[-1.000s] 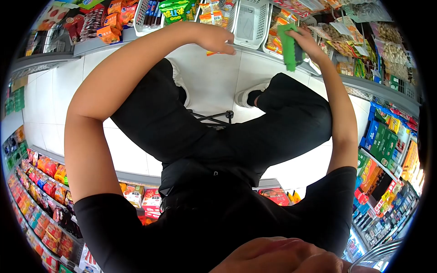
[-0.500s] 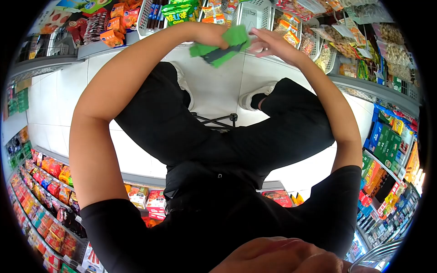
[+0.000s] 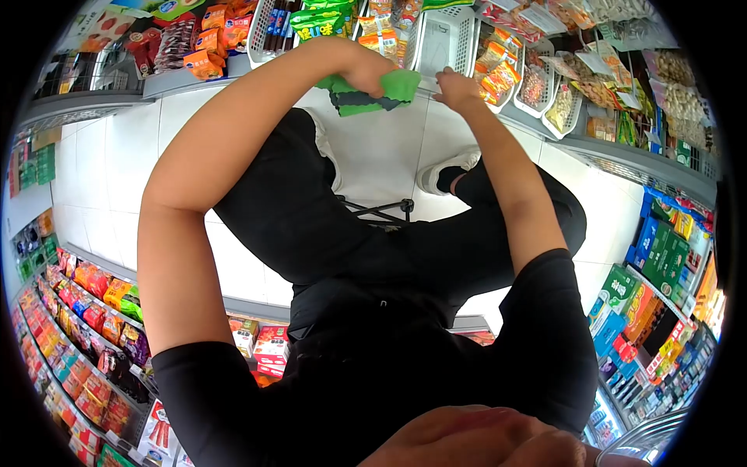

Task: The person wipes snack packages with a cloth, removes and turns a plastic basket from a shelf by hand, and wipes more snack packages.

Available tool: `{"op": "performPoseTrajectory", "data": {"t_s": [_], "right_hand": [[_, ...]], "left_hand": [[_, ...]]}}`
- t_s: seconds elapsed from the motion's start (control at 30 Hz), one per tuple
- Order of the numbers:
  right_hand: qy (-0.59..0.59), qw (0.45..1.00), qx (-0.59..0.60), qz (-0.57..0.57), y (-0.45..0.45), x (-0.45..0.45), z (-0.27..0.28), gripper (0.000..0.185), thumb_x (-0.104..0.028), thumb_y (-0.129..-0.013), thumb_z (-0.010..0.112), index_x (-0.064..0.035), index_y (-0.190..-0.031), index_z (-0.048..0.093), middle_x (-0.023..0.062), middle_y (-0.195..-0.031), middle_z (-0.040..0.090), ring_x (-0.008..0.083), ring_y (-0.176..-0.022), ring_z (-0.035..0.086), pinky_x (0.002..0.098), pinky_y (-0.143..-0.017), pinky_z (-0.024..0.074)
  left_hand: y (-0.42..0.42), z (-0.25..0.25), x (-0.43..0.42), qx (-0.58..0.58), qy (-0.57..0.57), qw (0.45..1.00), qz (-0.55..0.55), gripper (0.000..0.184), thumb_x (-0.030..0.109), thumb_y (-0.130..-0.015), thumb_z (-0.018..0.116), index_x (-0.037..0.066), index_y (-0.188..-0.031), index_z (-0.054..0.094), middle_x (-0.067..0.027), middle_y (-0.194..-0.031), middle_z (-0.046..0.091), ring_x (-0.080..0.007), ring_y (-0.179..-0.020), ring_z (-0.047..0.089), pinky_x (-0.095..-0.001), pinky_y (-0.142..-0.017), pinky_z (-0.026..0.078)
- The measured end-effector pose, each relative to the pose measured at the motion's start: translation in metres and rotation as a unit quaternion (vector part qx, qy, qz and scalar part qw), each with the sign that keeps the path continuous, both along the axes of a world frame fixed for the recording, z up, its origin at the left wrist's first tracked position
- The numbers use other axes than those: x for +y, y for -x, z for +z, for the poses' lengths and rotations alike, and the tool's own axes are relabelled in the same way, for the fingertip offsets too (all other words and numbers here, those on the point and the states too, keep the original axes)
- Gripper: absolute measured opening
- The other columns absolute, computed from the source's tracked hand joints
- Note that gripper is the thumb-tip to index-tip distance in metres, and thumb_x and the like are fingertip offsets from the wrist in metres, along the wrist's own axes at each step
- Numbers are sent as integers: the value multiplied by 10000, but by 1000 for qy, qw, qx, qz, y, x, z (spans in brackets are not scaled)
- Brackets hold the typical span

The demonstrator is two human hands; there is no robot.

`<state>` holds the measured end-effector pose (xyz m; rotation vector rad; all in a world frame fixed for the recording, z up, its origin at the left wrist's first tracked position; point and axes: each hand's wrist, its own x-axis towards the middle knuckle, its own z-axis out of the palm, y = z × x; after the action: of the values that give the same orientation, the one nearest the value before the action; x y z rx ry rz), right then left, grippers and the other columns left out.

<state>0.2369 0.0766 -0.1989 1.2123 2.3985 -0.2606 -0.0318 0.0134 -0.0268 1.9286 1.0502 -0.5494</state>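
My left hand (image 3: 369,71) is closed around a crumpled green and dark grey cloth (image 3: 398,87), which hangs over the pale floor in front of the shelf. My right hand (image 3: 459,89) is at the front rim of a white plastic basket (image 3: 446,48), its fingers curled against the edge. The basket's bottom shows through its open top. Orange-and-white snack packets (image 3: 498,78) lie in the basket to its right. On the left, green snack bags (image 3: 320,22) and more packets (image 3: 379,37) fill the neighbouring baskets.
Orange packets (image 3: 206,64) lie at the left of the shelf, with hanging bags (image 3: 665,68) at the right. Below are my black-trousered legs (image 3: 272,194) and a folding stool's dark frame (image 3: 377,208). Stocked shelves (image 3: 85,327) stand behind me.
My right hand has gone from spread fingers near the cloth to the basket's front rim. The cloth has moved slightly away from it. The whole view has shifted a little.
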Motion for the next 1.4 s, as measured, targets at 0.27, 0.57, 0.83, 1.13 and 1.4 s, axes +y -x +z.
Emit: {"op": "performPoseTrajectory", "data": {"t_s": [0.27, 0.57, 0.83, 1.13, 1.4], "right_hand": [[-10, 999, -21, -25, -7, -3, -30, 301, -215, -888, 713, -78, -1155, 682, 123, -1223, 662, 314, -1108, 693, 463, -893, 583], [-3, 1000, 11, 9, -11, -15, -6, 439, -297, -793, 774, -75, -1144, 629, 154, -987, 742, 359, -954, 720, 463, -824, 581], [-7, 996, 14, 86, -6, -17, 55, 476, -326, -788, 795, -59, -1141, 619, 171, -963, 738, 373, -929, 721, 495, -789, 577], [-4, 986, -62, 157, -19, -27, 142, 382, -300, -782, 820, -36, -1032, 701, 171, -1002, 743, 349, -972, 727, 459, -843, 592], [-81, 966, 6, 245, -30, -69, 211, 293, -244, -708, 832, -52, -880, 693, 146, -750, 724, 332, -727, 738, 439, -682, 588]], "left_hand": [[8, -1, 6, 22, 3, 1000, 12, 550, 300, -906, 659, 49, -1376, 524, -183, -1240, 664, -330, -1134, 656, -422, -964, 509], [4, -3, -2, 33, 2, 999, 4, 594, 300, -896, 658, 62, -1419, 507, -181, -1258, 660, -331, -1135, 654, -420, -972, 508], [20, -1, 17, -72, -154, 981, 96, 412, 217, -838, 614, 2, -1187, 654, -184, -1148, 681, -311, -1016, 671, -404, -897, 524], [27, 27, 28, -134, -144, 960, 199, 648, 551, -1049, 375, 2, -1265, 643, -166, -1258, 684, -296, -1197, 631, -416, -1058, 451], [17, -13, 16, -96, -115, 962, 226, 960, 878, -840, 461, -28, -873, 775, -166, -927, 727, -254, -835, 692, -367, -791, 540]]}}
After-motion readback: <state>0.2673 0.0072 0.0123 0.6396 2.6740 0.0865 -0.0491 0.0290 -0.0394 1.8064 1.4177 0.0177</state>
